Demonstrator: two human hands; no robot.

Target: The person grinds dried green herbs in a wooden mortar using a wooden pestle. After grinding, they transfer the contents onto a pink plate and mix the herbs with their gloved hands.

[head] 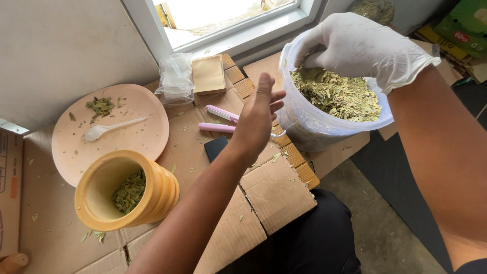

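My right hand [355, 45], in a white glove, reaches into a clear plastic bucket [309, 127] full of dried green leaves [340, 94], its fingers closed at the leaves near the bucket's far rim. My bare left hand [258, 114] is open with fingers together, held flat against the bucket's left side. A yellow wooden mortar [152, 195] with some dried leaves in it stands on flattened cardboard [274, 195] at the lower left.
A pink plate [147, 137] holds a white plastic spoon [114, 128] and a few leaves. Pink-handled scissors [218, 119], a dark phone [215, 147], a bag of clear packets [175, 78] and a tan pad [208, 73] lie below the window. Boxes stand far right.
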